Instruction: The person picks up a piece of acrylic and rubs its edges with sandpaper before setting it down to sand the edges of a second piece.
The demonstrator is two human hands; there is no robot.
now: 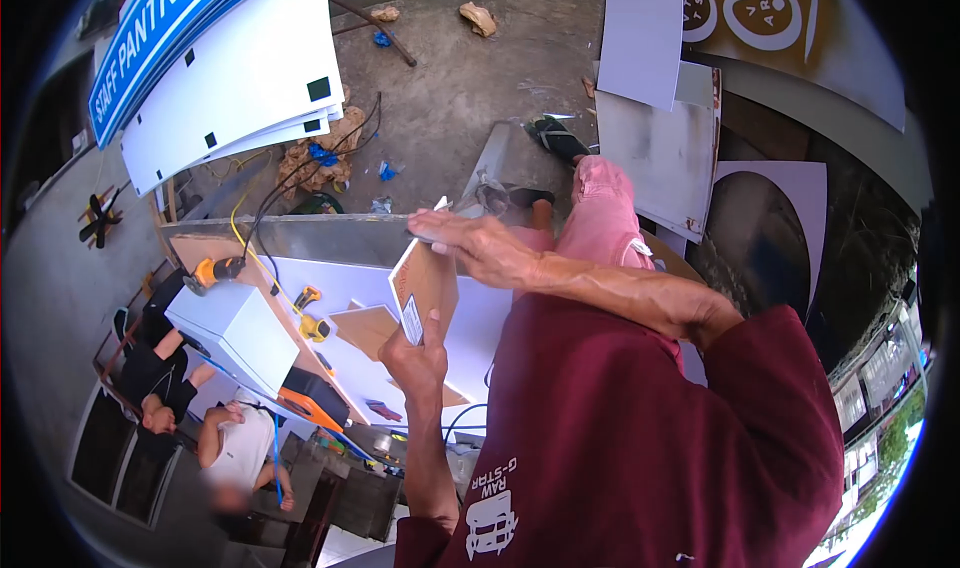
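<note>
A thin board (430, 278) with a brown face, white edges and a small white label is tilted up over the workbench. My left hand (415, 363) grips its lower end, thumb on the face near the label. Across the board's upper edge lies my right hand (482, 252), its fingers straight and pressed together, closed on that edge; whether a small item is under the fingertips cannot be made out. Beside my left hand, a brown piece (368, 330) rests on the white bench surface (480, 343).
Yellow power tools (314, 326) and a white box (232, 336) sit on the left. Two people (240, 433) are at lower left. White sign panels (240, 78) stand at upper left, more sheets (655, 138) at right. Black cables (268, 213) cross the bench's edge.
</note>
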